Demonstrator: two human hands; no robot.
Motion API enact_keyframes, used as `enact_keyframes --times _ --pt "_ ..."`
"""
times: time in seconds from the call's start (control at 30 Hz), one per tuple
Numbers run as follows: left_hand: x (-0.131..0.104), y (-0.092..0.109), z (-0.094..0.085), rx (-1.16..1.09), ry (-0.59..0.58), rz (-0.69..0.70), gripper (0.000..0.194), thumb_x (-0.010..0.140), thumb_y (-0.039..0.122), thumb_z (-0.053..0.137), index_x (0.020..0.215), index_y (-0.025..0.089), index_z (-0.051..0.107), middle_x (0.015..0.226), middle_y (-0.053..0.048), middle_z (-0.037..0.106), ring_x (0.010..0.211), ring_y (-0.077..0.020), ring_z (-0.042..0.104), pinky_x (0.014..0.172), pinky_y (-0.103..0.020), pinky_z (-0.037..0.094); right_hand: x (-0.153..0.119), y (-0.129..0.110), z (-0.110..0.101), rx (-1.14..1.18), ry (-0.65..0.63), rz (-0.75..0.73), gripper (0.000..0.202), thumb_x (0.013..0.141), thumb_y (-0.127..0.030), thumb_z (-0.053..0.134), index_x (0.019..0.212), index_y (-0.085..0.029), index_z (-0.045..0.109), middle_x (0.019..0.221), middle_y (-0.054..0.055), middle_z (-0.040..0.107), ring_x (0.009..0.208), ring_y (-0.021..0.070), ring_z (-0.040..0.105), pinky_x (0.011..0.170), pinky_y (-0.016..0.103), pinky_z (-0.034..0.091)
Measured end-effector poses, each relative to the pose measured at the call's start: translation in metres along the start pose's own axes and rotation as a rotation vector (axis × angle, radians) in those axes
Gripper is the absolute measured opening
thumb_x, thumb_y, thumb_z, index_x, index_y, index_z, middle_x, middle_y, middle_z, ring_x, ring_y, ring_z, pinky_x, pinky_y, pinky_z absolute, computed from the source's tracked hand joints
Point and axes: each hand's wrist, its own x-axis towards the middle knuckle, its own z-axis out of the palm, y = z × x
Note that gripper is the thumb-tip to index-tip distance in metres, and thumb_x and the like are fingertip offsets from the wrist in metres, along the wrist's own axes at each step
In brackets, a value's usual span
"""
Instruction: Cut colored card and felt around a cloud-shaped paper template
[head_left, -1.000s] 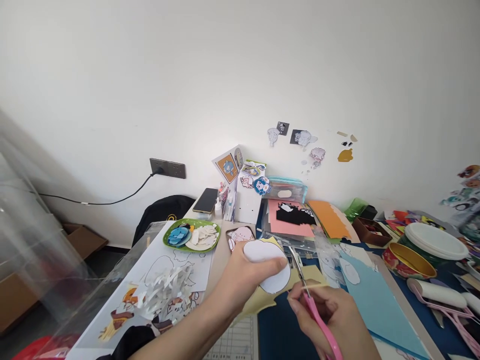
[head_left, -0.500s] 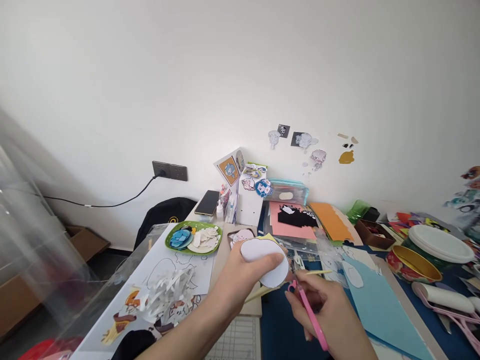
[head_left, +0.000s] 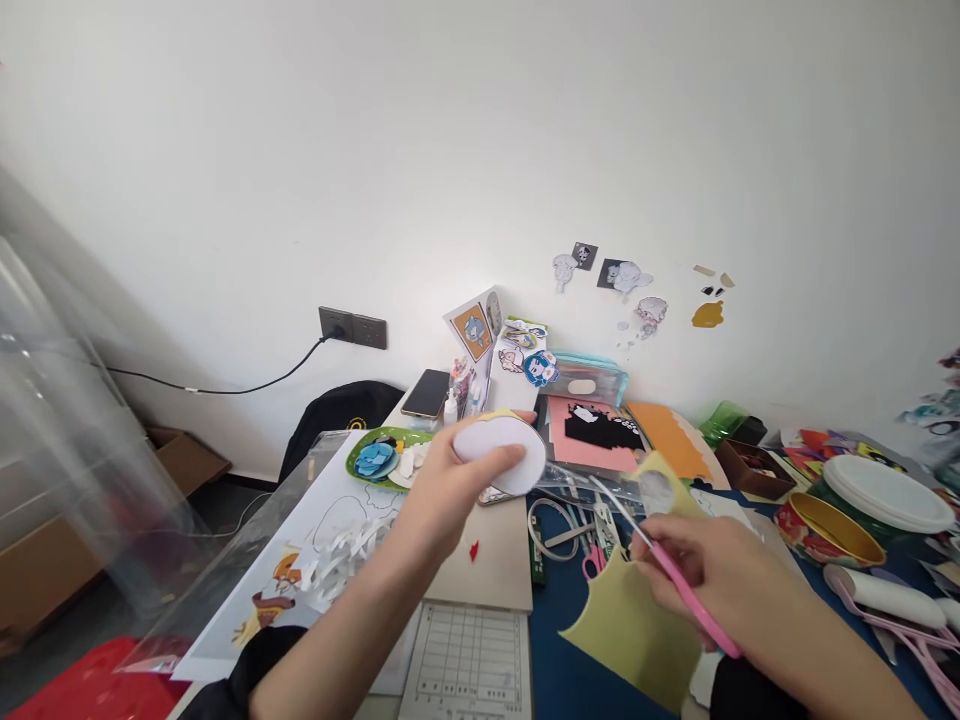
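My left hand (head_left: 469, 465) pinches a white oval paper cutout (head_left: 508, 440) with a dark outline, thumb on top; a sliver of yellow paper shows behind its upper edge. In my right hand (head_left: 697, 565) are pink-handled scissors (head_left: 694, 600), their blades pointing up and left, apart from the cutout. A yellow-green paper offcut (head_left: 637, 625) with curved cut edges is also at my right hand, hanging below and rising behind the fingers. Part of it is hidden by the hand.
A green tray (head_left: 352, 462) of paper pieces stands left, near white paper shreds (head_left: 349, 560). A second pair of pink scissors (head_left: 594, 562) lies by a coiled cable (head_left: 551, 540). At right stand a gold-lined tin (head_left: 829, 525) and a white-lidded tub (head_left: 885, 492).
My hands have moved apart: the left one up and leftward with the oval, the right one rightward with the scissors. The yellow-green offcut now hangs at my right hand, away from the oval.
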Motion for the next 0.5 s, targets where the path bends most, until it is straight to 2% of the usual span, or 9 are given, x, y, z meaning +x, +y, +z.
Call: enact_keyframes --times 0.07,0.13,0.17,0.23,0.37,0.5 --pt "0.002 0.005 -0.009 -0.001 0.030 0.039 0.022 0.073 0.021 0.071 0.094 0.021 0.074 0.084 -0.001 0.071 0.073 -0.0123 0.060 0.059 -0.015 0.046 0.017 -0.003 0.006 -0.034 -0.136 -0.047 0.022 0.071 -0.013 0.058 0.052 -0.020 0.050 0.047 -0.005 0.048 0.044 0.0105 0.045 0.041 0.021 0.035" --pt "0.004 0.009 -0.015 0.002 0.042 0.068 0.021 0.073 0.022 0.072 0.093 0.023 0.075 0.088 0.000 0.072 0.078 -0.0125 0.060 0.060 -0.014 0.046 0.039 -0.004 0.022 -0.032 -0.312 -0.049 0.030 0.070 -0.008 0.064 0.047 -0.019 0.047 0.042 -0.008 0.046 0.039 0.0082 0.047 0.042 0.019 0.040" --pt "0.004 0.010 -0.018 0.008 0.045 0.079 0.021 0.072 0.022 0.073 0.093 0.023 0.075 0.089 0.000 0.072 0.080 -0.0130 0.061 0.062 -0.014 0.046 0.051 -0.004 0.033 -0.047 -0.403 -0.035 0.028 0.072 -0.011 0.067 0.050 -0.018 0.051 0.042 -0.009 0.048 0.038 0.0077 0.048 0.041 0.019 0.041" --pt "0.004 0.012 -0.020 0.021 0.040 0.099 0.021 0.071 0.022 0.074 0.092 0.023 0.075 0.091 0.001 0.071 0.084 -0.0136 0.061 0.064 -0.014 0.047 0.070 -0.002 0.054 -0.095 -0.528 -0.002 0.021 0.086 -0.023 0.064 0.067 -0.014 0.059 0.055 -0.007 0.056 0.042 0.0068 0.052 0.042 0.019 0.045" --pt "0.003 0.015 -0.018 0.094 0.066 0.113 0.022 0.068 0.022 0.076 0.090 0.023 0.074 0.092 0.001 0.071 0.078 -0.0127 0.062 0.063 -0.016 0.048 0.088 0.004 0.085 -0.146 -0.637 0.027 0.017 0.091 -0.028 0.058 0.087 -0.013 0.064 0.077 -0.001 0.065 0.058 0.0108 0.062 0.053 0.024 0.052" --pt "0.006 0.013 -0.018 0.165 0.038 0.105 0.022 0.068 0.021 0.075 0.090 0.022 0.071 0.087 0.001 0.070 0.071 -0.0118 0.061 0.060 -0.018 0.048 0.084 0.009 0.091 -0.096 -0.623 0.018 0.015 0.091 -0.028 0.058 0.093 -0.015 0.064 0.084 0.000 0.067 0.063 0.0121 0.063 0.055 0.025 0.053"
